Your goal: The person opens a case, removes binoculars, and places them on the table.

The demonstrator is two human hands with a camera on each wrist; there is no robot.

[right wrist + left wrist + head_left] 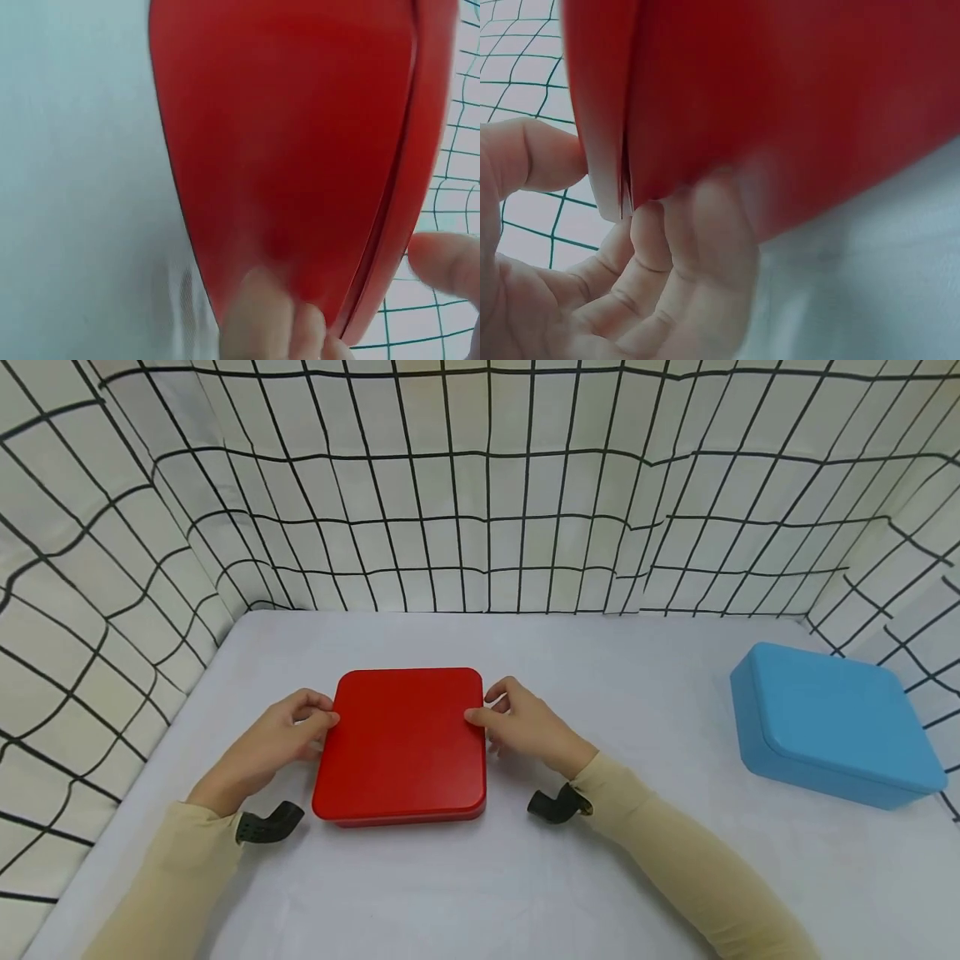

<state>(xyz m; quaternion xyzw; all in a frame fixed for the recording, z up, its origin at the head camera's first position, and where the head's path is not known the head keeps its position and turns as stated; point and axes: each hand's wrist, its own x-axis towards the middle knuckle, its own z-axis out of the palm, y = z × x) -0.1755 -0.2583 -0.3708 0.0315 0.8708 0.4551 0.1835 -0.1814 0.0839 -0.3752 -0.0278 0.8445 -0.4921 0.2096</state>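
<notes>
Nearest, a tan sleeve reaches up to the left of the red box, and another tan sleeve comes in from its lower right. The box sits flat on the white table, between the two hands. To work the lid well, I think both thumbs and fingers should push the same amount, so it does not tip or get stuck at one corner. The fingertips would do best right by the thin gap under the lid; if they squeeze the lower wall too hard, the whole box could come along. The left hand is at the box's left side, bent a little, with its thumb on the lid's edge and its fingers curled in under that edge. The right hand does the same at the box's right side, thumb on the lid and fingers against the wall. Both are nearly closed, with the box's edges in a pinch; I cannot tell how tight. Well to the right of the red box lies a blue box, shut and turned a bit. Behind the red box, a black wire fence stands up.
</notes>
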